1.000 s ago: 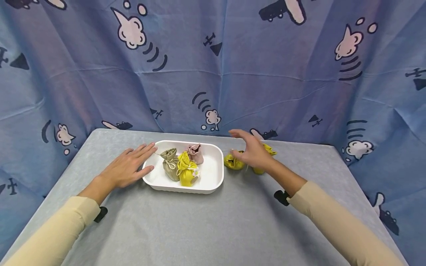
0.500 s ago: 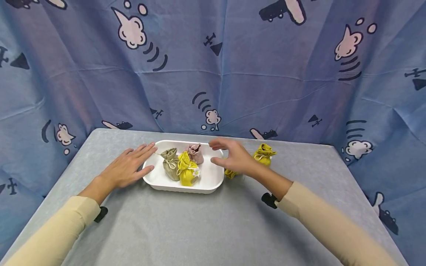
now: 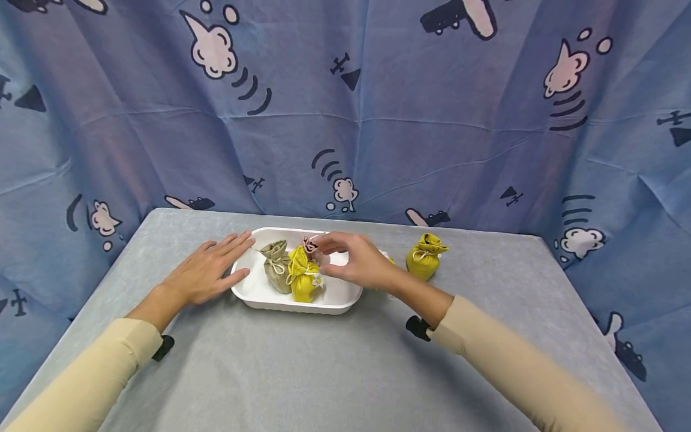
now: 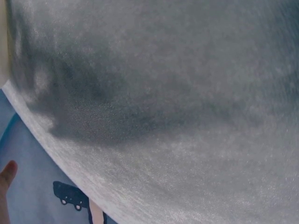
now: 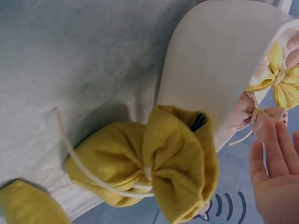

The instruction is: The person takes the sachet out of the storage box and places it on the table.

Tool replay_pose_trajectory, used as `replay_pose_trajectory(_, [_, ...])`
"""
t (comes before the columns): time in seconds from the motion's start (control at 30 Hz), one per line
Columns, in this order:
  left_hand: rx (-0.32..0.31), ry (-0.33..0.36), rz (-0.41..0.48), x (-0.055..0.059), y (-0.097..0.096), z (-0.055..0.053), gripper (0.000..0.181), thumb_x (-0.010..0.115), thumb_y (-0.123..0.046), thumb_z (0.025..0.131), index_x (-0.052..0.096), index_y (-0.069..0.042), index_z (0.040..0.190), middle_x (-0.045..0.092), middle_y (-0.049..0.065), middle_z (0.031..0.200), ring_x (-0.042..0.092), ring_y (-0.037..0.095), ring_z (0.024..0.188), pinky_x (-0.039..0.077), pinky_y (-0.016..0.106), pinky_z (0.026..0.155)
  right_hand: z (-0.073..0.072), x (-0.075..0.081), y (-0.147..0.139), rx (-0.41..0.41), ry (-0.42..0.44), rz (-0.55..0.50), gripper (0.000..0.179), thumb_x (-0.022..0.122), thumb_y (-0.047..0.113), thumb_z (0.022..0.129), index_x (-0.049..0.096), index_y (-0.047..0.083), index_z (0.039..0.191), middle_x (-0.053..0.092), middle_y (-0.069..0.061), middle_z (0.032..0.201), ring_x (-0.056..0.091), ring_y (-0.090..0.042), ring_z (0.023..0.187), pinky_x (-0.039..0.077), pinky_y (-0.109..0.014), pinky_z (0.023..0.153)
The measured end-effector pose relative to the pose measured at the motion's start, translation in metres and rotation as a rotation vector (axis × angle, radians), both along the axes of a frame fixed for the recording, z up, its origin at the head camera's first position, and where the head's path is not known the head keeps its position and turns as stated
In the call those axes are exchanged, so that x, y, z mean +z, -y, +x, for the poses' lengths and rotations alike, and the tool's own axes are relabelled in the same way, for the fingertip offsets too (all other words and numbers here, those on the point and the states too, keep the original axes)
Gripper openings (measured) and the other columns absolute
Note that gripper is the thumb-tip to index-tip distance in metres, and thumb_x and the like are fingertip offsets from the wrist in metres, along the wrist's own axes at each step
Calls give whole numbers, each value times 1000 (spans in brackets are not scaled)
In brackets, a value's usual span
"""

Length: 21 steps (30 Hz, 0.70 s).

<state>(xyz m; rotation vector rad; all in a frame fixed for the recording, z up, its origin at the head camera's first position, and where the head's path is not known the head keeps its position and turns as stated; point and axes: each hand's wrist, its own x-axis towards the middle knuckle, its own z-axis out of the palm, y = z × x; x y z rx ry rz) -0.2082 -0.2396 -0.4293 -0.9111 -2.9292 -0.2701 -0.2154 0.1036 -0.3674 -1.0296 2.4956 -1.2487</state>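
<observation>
In the head view my left hand (image 3: 207,273) lies with straight fingers at the left rim of a white plastic tray (image 3: 345,300). My right hand (image 3: 356,261) reaches over the tray's right side, thumb and fingers apart around a pink drawstring pouch (image 3: 310,245) that it partly hides. The right wrist view has the fingers extended close beside the pink pouch (image 5: 271,116). Left of it in the tray stand an olive pouch (image 3: 277,270) and a yellow pouch (image 3: 304,279) with a white flower.
Outside the tray, a yellow pouch (image 5: 117,158) lies against its right wall, mostly behind my right hand in the head view. Farther right another yellow pouch (image 3: 424,258) stands upright. A blue patterned curtain (image 3: 459,150) hangs behind the grey table (image 3: 324,372).
My right hand has moved left from above the yellow pouches outside the tray to the pink pouch inside it. The left hand has stayed at the tray's rim.
</observation>
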Motion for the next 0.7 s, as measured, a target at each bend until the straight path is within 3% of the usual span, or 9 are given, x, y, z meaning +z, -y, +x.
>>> replay_pose_trajectory(0.33, [1,-18,11,0,1,1,66,46,-47,103,31,-12,157,29,8,162,34,37,144,32,60,108,2,0,10,13,11,22,42,77,6,84,64,-2,123,70,-15,111,67,-31,105,50,-48,98])
replay_pose_trajectory(0.7, [0,-5,-3,0,0,1,66,45,-46,103,29,-12,158,27,9,163,32,37,145,32,60,108,1,1,19,73,20,58,55,78,5,83,58,-1,134,66,-13,124,65,-29,112,49,-41,100])
